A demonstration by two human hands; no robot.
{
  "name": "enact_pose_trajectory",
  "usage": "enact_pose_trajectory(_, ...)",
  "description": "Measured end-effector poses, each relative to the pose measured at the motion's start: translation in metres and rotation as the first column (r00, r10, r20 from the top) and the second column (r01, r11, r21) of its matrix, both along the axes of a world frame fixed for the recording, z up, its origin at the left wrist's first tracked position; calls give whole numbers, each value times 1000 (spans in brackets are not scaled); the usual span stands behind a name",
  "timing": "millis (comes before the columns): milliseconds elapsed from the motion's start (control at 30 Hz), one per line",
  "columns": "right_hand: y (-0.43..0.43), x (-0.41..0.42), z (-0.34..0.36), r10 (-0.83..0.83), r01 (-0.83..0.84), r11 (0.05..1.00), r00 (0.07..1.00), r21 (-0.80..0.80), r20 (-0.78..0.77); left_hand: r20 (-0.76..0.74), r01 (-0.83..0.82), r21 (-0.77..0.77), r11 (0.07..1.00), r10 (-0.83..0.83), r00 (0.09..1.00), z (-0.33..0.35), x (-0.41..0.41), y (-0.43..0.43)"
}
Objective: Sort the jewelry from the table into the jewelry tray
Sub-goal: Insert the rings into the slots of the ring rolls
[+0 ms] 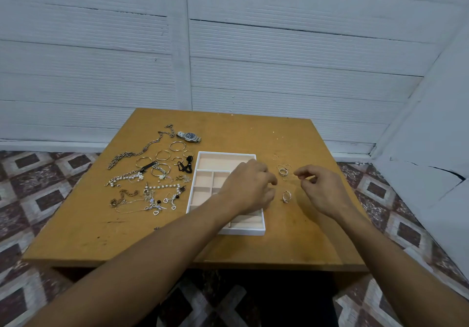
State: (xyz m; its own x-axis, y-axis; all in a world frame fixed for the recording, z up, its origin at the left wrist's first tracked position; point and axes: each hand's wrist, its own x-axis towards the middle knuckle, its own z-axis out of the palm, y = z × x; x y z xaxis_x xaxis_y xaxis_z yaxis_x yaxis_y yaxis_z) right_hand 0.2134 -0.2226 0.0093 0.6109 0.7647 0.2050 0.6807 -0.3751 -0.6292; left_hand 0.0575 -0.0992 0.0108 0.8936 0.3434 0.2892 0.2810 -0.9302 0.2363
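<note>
Left hand (250,187) is being held over the right side of the jewelry tray (225,153), grip curled downward; whether anything is held cannot be told. Right hand (322,189) is being held just right of the tray, grip nearly pinched beside loose rings (283,172) on the tabletop (253,133), hold unclear. Chains (127,154), hoops (162,155) and a watch (189,136) are lying left of the tray.

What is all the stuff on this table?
Table: one, orange-brown wood, centre.
Jewelry tray: one, white with pale pink lining, mid-table.
Wristwatch: one, silver with dark dial, far side, left of tray.
Hoops: several, gold, left of tray.
Chain necklace: one, silver, far left.
Pearl strands: at least two, white, left of tray.
Heart charms: several, silver, near-left pile.
Rings: several, silver and gold, right of tray.
Left hand: one, over tray's right edge.
Right hand: one, by the rings, fingers curled.
</note>
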Motion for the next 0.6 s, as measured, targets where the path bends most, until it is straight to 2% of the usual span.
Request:
enact_pose_trajectory(167,-6,10,-10,-27,26,998,999,-50,-21,-137,13,71,997,-3,991,-9,28,-17)
enact_pose_trajectory(367,-8,20,-20,-40,38,993,999,-114,-21,-183,47,79,996,-31,983,-13,37,-19)
enact_pose_trajectory(500,-4,22,-25,-40,34,993,998,-112,-48,-157,40,98,994,-24,987,-9,37,-21)
enact_pose_trajectory(600,6,21,-26,-45,40,992,998,-118,-38,-48,24,8,1000,-24,999,-10,33,-20)
